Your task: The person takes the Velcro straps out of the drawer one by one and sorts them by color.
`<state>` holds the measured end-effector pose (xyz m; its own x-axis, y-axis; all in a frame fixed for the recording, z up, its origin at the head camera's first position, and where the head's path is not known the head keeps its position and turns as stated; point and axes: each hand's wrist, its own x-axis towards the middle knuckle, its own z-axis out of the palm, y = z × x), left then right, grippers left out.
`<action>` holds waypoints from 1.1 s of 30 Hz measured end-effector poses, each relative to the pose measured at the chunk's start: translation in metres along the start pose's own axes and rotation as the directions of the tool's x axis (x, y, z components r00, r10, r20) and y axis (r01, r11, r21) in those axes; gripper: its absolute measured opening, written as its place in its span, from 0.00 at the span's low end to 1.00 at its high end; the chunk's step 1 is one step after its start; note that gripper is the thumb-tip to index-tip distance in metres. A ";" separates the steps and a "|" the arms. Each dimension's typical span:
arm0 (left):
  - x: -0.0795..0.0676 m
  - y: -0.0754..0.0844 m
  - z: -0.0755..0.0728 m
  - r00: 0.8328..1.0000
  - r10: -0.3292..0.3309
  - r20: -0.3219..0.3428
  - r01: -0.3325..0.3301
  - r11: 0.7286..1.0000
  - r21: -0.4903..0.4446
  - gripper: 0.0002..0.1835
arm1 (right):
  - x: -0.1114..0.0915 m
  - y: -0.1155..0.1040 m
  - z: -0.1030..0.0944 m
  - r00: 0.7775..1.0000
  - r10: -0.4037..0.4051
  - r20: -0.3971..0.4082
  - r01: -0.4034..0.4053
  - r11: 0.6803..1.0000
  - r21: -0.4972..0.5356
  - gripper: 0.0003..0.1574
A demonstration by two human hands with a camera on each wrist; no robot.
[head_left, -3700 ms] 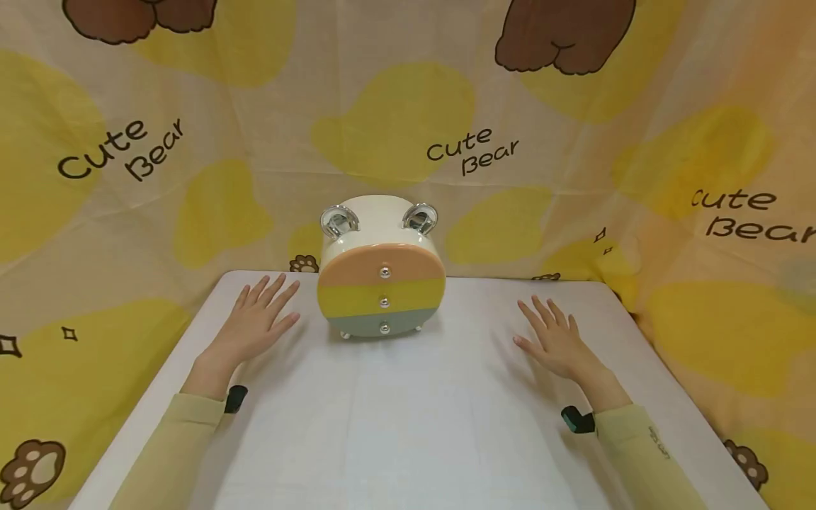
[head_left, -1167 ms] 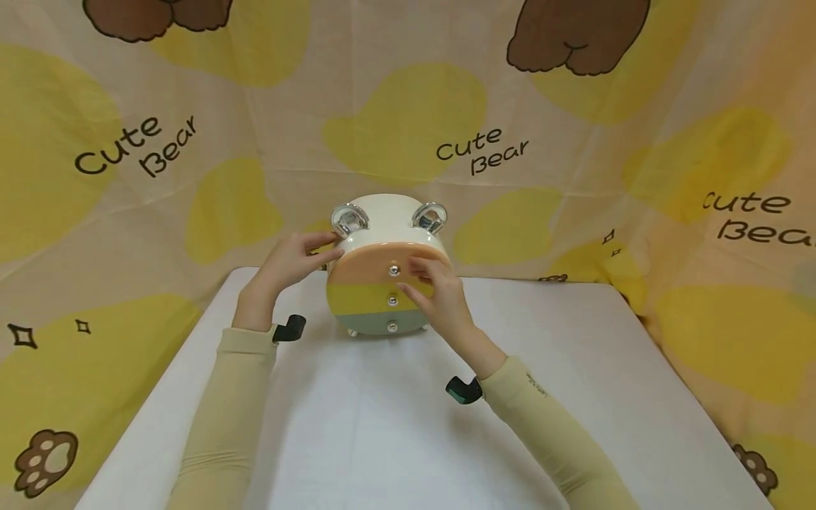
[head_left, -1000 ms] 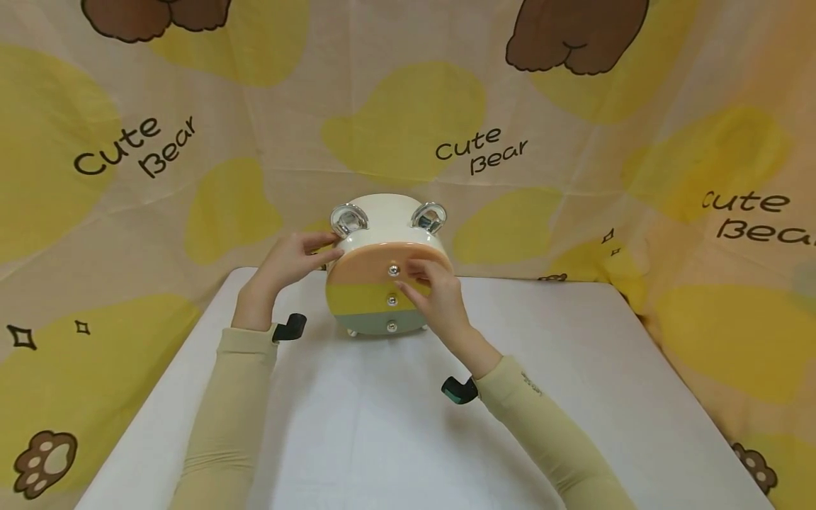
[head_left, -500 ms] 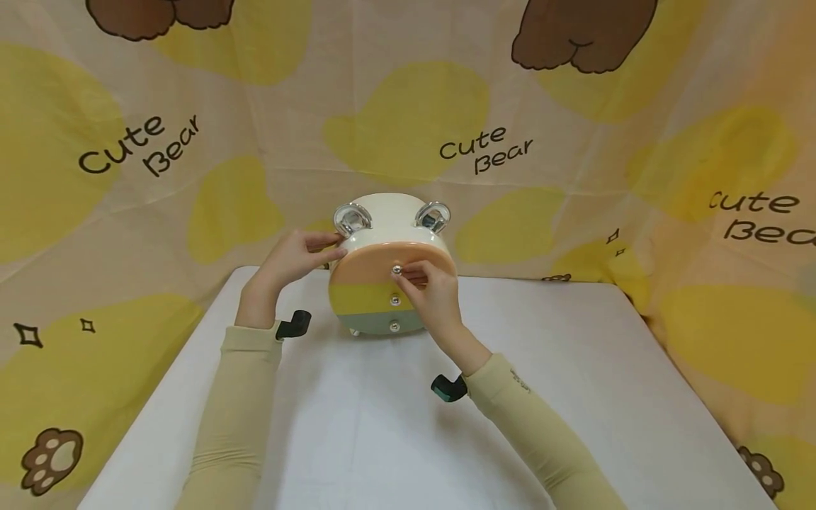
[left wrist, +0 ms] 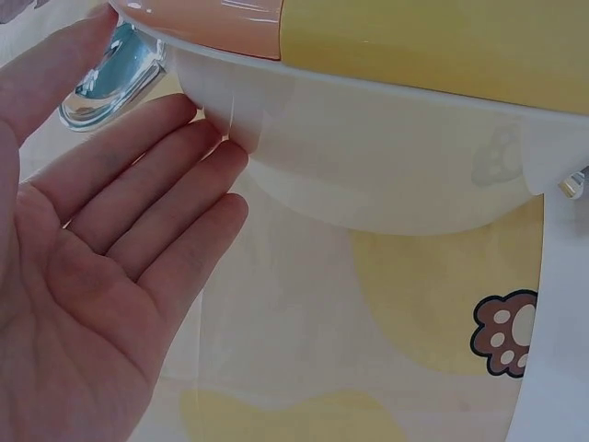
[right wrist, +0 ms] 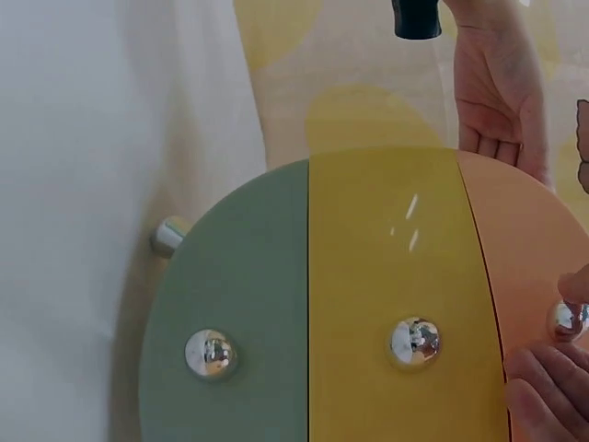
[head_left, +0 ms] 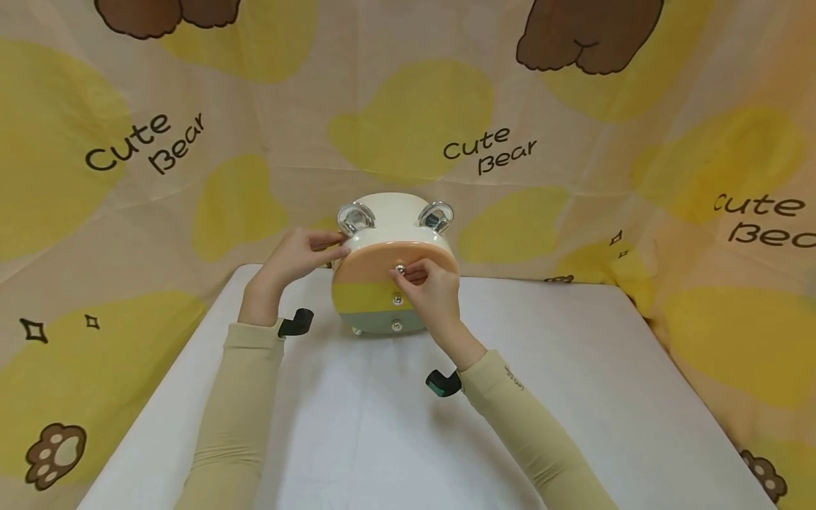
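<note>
A small round drawer cabinet point(head_left: 397, 216) with a white body and two shiny silver ears stands on small feet. Its front has an orange drawer point(head_left: 372, 261), a yellow drawer point(head_left: 360, 299) and a grey-green drawer point(head_left: 372, 323), each with a silver knob. My right hand point(head_left: 438, 296) pinches the top knob point(head_left: 400, 270) between thumb and fingers; in the right wrist view that knob point(right wrist: 566, 319) is partly covered by the fingers. My left hand point(head_left: 293, 258) rests on the cabinet's upper left side; in the left wrist view its straight fingers point(left wrist: 152, 189) lie against the white wall.
The cabinet is near the back edge of a white-covered table point(head_left: 357, 425). Behind and beside it hangs a yellow-patterned curtain point(head_left: 408, 120) with bear prints. A black wrist mount point(head_left: 297, 322) juts from the left cuff, another mount point(head_left: 443, 383) from the right.
Both hands have come in from the table's sides to the cabinet. The left has stayed on its side wall, while the right fingers have moved in from beside the top knob and pinched it.
</note>
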<state>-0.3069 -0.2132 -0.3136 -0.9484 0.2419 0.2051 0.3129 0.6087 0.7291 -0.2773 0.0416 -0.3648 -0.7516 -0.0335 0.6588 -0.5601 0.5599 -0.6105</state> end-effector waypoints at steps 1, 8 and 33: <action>-0.001 0.000 0.000 1.000 -0.002 -0.001 0.002 1.000 0.002 0.31 | 0.000 0.000 0.001 1.000 0.002 -0.004 -0.002 1.000 0.001 0.17; -0.001 0.001 0.001 1.000 -0.005 0.001 0.005 1.000 -0.004 0.31 | -0.002 -0.001 0.003 1.000 0.010 -0.030 -0.008 0.998 0.058 0.15; 0.001 0.000 -0.002 1.000 0.004 0.004 -0.004 1.000 0.021 0.32 | -0.022 -0.009 -0.006 0.999 0.019 -0.043 -0.016 0.997 0.076 0.14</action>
<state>-0.3079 -0.2140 -0.3122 -0.9471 0.2472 0.2049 0.3174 0.6239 0.7141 -0.2535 0.0428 -0.3712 -0.7467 0.0130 0.6651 -0.5726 0.4963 -0.6526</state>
